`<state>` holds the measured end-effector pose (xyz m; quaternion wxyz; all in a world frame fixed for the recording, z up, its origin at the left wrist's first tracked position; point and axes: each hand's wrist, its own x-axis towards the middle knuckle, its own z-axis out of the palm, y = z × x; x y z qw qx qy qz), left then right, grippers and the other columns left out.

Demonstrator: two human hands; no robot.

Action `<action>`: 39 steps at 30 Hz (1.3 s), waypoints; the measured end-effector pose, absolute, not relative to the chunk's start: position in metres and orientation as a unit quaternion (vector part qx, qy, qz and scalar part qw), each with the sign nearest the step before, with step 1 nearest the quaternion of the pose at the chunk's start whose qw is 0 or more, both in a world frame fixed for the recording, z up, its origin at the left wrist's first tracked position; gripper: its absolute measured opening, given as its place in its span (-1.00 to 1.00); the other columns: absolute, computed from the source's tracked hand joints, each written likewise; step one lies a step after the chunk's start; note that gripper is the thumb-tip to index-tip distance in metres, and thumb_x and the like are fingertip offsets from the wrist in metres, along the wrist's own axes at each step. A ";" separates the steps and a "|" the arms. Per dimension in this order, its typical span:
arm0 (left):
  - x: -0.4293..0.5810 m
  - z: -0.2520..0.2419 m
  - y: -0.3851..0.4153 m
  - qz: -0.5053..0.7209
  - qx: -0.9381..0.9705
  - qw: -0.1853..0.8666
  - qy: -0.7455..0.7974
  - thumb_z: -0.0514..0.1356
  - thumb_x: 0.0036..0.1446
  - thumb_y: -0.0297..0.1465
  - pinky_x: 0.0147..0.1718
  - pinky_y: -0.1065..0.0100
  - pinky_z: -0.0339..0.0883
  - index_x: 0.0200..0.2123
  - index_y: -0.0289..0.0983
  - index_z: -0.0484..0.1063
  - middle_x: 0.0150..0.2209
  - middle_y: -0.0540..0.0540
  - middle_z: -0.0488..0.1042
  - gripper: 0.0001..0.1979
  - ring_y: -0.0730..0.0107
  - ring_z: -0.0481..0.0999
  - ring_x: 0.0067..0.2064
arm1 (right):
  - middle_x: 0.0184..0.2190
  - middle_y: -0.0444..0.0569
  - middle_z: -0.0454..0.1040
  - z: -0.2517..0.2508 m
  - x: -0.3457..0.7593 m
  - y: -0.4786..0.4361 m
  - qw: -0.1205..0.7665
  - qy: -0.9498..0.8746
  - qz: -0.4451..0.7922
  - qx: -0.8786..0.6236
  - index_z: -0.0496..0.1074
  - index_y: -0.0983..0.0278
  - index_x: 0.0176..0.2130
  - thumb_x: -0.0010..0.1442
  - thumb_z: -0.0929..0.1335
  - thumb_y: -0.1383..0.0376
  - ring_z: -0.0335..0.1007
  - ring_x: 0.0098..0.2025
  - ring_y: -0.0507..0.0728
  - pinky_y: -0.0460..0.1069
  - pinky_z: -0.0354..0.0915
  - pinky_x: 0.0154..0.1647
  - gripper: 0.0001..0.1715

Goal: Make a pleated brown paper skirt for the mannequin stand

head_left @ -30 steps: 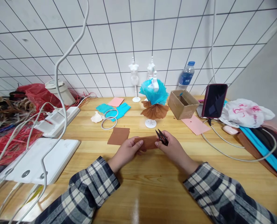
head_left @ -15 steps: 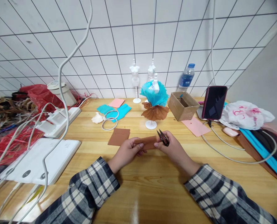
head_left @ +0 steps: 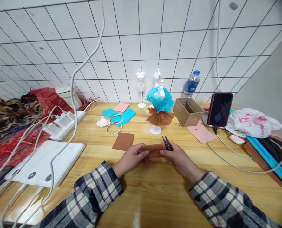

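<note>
Both hands pinch a folded strip of brown paper [head_left: 152, 148] just above the wooden table [head_left: 155, 190]. My left hand [head_left: 131, 158] grips its left end with closed fingers. My right hand [head_left: 177, 156] grips the right end and also holds small black snips [head_left: 167, 143], blades pointing up and away. A flat brown paper square [head_left: 123, 141] lies just beyond my left hand. Behind the strip stands a small white mannequin [head_left: 160, 107] dressed in pleated turquoise and brown paper skirts.
Two bare white mannequins [head_left: 141, 84] stand by the tiled wall. A cardboard box [head_left: 187, 111], water bottle [head_left: 191, 84], propped phone [head_left: 219, 109], pink paper [head_left: 201, 133] and plastic bag [head_left: 250, 120] sit right. White power strips [head_left: 45, 161], cables, rings [head_left: 114, 123] and red raffia [head_left: 9, 145] lie left.
My hands keep the same grip on the strip and snips. The camera has tilted up slightly, so everything sits a little lower in view.
</note>
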<state>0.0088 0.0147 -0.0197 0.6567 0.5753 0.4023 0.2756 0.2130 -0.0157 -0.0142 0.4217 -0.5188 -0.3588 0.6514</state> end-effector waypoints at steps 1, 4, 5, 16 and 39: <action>0.009 -0.020 0.015 0.275 0.577 0.655 0.403 0.28 0.04 -0.10 -0.45 0.41 0.30 -0.20 -0.37 0.44 -0.46 -0.07 0.53 -0.56 0.46 0.44 -0.49 | -0.55 -0.30 0.11 -0.015 0.213 -0.016 0.415 -0.364 0.653 -0.518 0.27 0.26 -0.30 -0.11 0.48 0.24 -0.14 -0.63 -0.14 -0.15 -0.24 -0.68 -0.60; 0.008 -0.022 0.016 0.275 0.574 0.656 0.406 0.28 0.06 -0.12 -0.46 0.42 0.29 -0.20 -0.37 0.44 -0.47 -0.06 0.52 -0.58 0.47 0.43 -0.49 | -0.56 -0.30 0.12 -0.016 0.213 -0.015 0.397 -0.382 0.658 -0.514 0.32 0.27 -0.22 -0.10 0.47 0.23 -0.12 -0.63 -0.13 -0.14 -0.22 -0.69 -0.57; 0.008 -0.022 0.015 0.277 0.571 0.659 0.404 0.28 0.06 -0.14 -0.46 0.42 0.29 -0.19 -0.36 0.43 -0.47 -0.06 0.52 -0.59 0.48 0.43 -0.50 | -0.56 -0.30 0.12 -0.016 0.213 -0.015 0.395 -0.384 0.660 -0.511 0.32 0.27 -0.20 -0.09 0.47 0.24 -0.13 -0.64 -0.13 -0.14 -0.23 -0.69 -0.56; 0.007 -0.016 0.011 0.332 0.507 0.711 0.356 0.31 0.05 -0.27 -0.44 0.43 0.29 -0.35 -0.34 0.52 -0.46 -0.09 0.54 -0.77 0.46 0.46 -0.45 | -0.58 -0.26 0.22 -0.008 0.218 -0.015 0.387 -0.289 0.752 -0.450 0.33 0.23 -0.25 -0.09 0.41 0.29 -0.18 -0.65 -0.13 -0.15 -0.39 -0.68 -0.66; 0.005 -0.008 0.014 0.297 0.608 0.632 0.376 0.15 -0.06 -0.44 -0.41 0.39 0.28 -0.57 -0.31 0.47 -0.50 -0.07 0.49 -0.87 0.44 0.41 -0.46 | -0.54 -0.31 0.18 -0.013 0.218 -0.015 0.396 -0.339 0.686 -0.508 0.31 0.23 -0.22 -0.14 0.50 0.20 -0.13 -0.66 -0.14 -0.16 -0.28 -0.71 -0.52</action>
